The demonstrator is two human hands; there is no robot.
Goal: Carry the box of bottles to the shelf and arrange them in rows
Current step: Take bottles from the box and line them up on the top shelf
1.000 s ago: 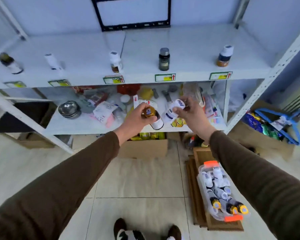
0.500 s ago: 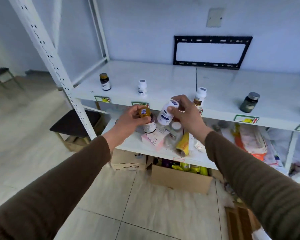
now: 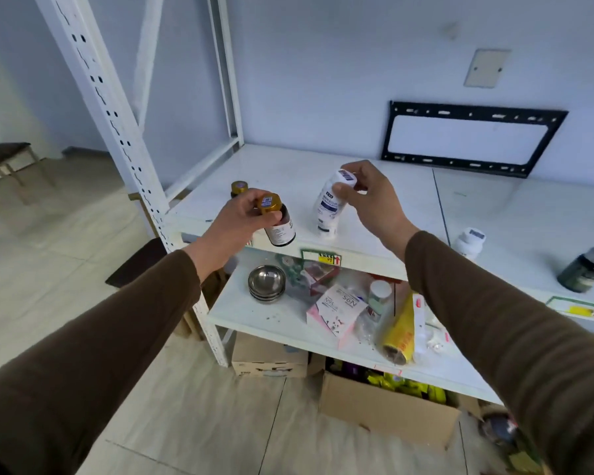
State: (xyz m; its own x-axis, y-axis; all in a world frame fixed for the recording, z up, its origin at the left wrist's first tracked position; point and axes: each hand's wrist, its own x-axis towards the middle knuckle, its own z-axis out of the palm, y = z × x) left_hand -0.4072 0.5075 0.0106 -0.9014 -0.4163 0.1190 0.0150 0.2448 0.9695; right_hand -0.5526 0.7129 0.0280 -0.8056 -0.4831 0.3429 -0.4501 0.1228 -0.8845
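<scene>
Hands come first in the head view, the only view there is: the left hand (image 3: 235, 217) pinches a brown bottle (image 3: 277, 223) by its gold cap, fingers curled round the top. The right hand (image 3: 369, 197) holds a white bottle (image 3: 330, 204) near its cap, and the bottle leans to the left. Both bottles hang just above the front edge of the top shelf (image 3: 391, 214). Another gold-capped bottle (image 3: 239, 188) already stands on the shelf behind the left hand. Farther right stand a white jar (image 3: 468, 241) and a dark green jar (image 3: 585, 270). The box is not in sight.

The step looks like setting these two down. To do it well, the person should tip the white bottle straight up first, so it does not fall over. Each bottle should go down flat, beside the ones that stand there, so they make a line. Fingers should let go only when the bottom sits flat on the shelf. The lower shelf (image 3: 254, 320) is full of other stuff, so bottles should stay away from the edge
</scene>
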